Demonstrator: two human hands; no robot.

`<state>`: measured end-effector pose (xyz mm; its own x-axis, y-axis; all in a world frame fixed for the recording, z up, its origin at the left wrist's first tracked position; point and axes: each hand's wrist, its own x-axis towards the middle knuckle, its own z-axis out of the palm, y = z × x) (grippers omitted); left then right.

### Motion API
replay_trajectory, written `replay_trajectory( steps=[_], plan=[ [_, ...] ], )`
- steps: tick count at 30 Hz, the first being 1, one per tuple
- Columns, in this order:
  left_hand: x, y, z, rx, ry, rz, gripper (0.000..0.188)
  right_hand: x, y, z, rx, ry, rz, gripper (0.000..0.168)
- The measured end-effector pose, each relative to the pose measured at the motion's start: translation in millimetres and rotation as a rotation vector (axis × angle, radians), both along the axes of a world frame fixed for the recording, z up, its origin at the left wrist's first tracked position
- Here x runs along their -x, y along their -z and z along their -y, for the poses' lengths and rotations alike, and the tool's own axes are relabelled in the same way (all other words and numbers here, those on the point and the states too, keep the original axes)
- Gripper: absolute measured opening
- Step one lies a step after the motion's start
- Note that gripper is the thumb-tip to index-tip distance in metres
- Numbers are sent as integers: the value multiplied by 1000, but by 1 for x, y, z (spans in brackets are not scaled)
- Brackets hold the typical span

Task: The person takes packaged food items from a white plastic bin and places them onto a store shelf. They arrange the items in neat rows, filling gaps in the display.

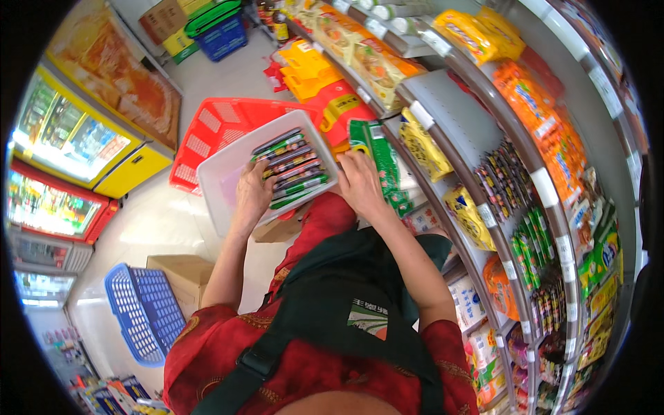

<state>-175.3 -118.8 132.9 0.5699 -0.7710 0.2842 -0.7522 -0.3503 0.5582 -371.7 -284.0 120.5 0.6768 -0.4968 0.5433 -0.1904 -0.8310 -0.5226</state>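
A white plastic bin (223, 181) stands tilted before me, holding a row of narrow wrapped sticks (295, 161), mostly dark with some green ones. My left hand (254, 189) reaches into the bin, its fingers at the left ends of the sticks; whether it grips any cannot be told. At the bin's right rim is my right hand (359, 181), fingers bent and close to the edge; its fingertips' contact is unclear. Part of a red plastic basket (207, 124) shows behind and beneath the bin.
Store shelves curve along the right, with similar dark sticks (500, 179) and green sticks (531, 241). Green packets (381, 161) lie beside my right hand. On the floor at left are a blue basket (148, 311) and a cardboard box (181, 275). Lit coolers (72, 129) line the far left.
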Motion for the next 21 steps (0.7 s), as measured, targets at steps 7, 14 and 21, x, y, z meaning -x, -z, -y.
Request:
replay_trajectory(
  steps=[7,14,21],
  plan=[
    [118,-30,106,307,551,-74,31,128,-3,11,27,320,20,28],
    [241,-47,244,404,988,-73,40,275,-43,96,298,987,-59,34],
    [305,-49,352,61,938,-88,48,338,-44,140,104,1045,-276,45]
  ],
)
